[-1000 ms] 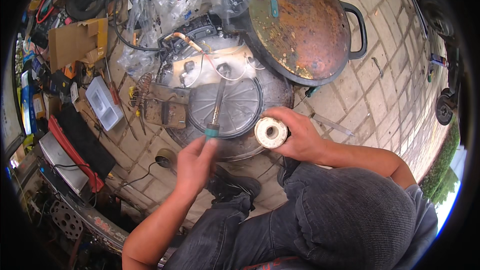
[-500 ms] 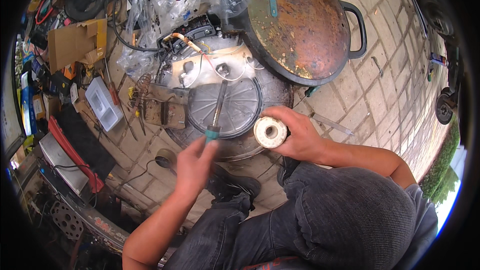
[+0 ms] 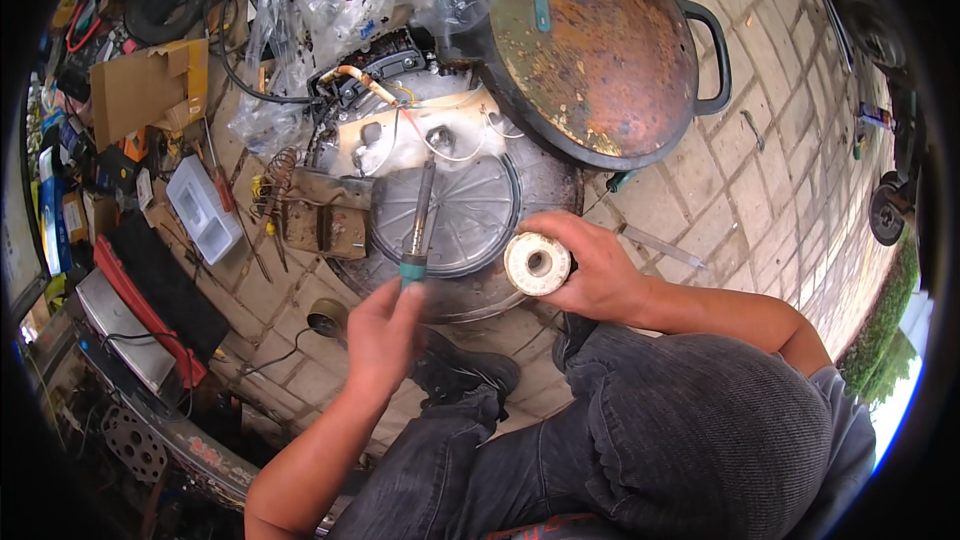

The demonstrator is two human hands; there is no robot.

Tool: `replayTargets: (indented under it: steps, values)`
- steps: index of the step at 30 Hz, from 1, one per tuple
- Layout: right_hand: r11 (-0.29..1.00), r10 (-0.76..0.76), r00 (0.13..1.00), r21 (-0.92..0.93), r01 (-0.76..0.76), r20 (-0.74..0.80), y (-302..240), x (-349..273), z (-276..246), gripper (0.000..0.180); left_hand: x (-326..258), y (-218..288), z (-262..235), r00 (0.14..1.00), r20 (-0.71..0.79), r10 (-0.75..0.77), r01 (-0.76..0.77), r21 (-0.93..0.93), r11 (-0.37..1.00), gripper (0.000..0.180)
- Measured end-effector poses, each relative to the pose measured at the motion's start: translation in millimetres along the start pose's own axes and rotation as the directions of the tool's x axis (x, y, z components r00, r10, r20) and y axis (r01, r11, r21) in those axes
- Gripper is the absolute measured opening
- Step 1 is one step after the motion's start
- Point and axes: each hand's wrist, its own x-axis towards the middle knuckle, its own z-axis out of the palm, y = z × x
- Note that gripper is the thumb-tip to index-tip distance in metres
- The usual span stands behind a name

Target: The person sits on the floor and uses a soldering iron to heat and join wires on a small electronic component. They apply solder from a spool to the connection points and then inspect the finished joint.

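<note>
Pinches teal-handled tool (image 3: 411, 268) in left hand (image 3: 383, 335), curls fingers of right hand (image 3: 600, 275) around pale spool (image 3: 519, 276), over brick paving (image 3: 740, 185), with cardboard (image 3: 130, 100) far left and wheel (image 3: 886, 217) right.

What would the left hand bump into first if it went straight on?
Probably the white padding: the green-handled tool in the left hand points there, over the ribbed round plate. Height is hard to judge, so the plate might come first.
</note>
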Motion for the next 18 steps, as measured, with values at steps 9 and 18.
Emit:
replayTargets:
  steps: [9, 18]
  values:
    - [1.000, -0.001, 1.000, 0.003, 0.001, -0.010, 0, 0, 0, 0.056, -2, 16, -4, 1.000, -0.022, -0.013, 0.017, 0.189, 0.982, 0.030]
    - [1.000, -0.012, 1.000, 0.023, 0.012, -0.013, 2, 0, -1, 0.056, 1, 19, -1, 1.000, -0.024, -0.002, 0.008, 0.243, 0.970, 0.034]
